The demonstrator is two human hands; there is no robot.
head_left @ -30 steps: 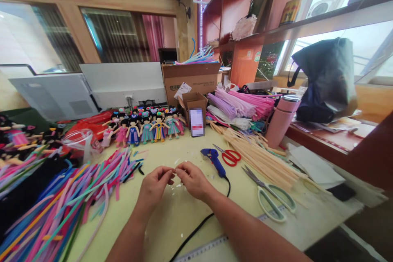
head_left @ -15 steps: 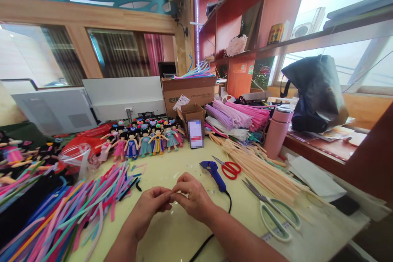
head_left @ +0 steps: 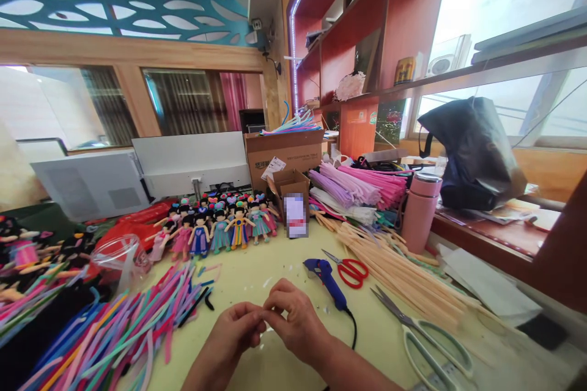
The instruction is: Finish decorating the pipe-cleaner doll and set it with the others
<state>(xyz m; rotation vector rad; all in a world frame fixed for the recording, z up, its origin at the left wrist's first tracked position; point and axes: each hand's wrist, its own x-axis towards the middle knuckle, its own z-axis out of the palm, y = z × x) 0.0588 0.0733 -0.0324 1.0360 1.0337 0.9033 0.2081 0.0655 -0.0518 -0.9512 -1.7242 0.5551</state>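
Over the pale yellow tabletop, my left hand [head_left: 238, 331] and my right hand [head_left: 293, 321] meet fingertip to fingertip. Both are closed in a pinch, and whatever sits between the fingers is too small or too covered to name. Just right of my right hand lies a blue glue gun [head_left: 326, 281] with a black cord. Beside it are red-handled scissors [head_left: 351, 270]. Larger scissors with pale green and white handles [head_left: 424, 339] lie farther right. To the left of my hands spreads a pile of colourful pipe cleaners [head_left: 132, 324].
Several small dolls [head_left: 220, 226] stand in rows at the back. A phone-like card [head_left: 296, 214] leans on a cardboard box [head_left: 287, 156]. Beige pipe cleaners [head_left: 403, 275], pink bundles [head_left: 362, 183] and a pink thermos [head_left: 420, 214] are on the right. A clear plastic cup [head_left: 121, 259] sits left.
The whole scene has shifted lower in view as the head tilts up slightly. My hands stay pinched together, with little change in their grip.
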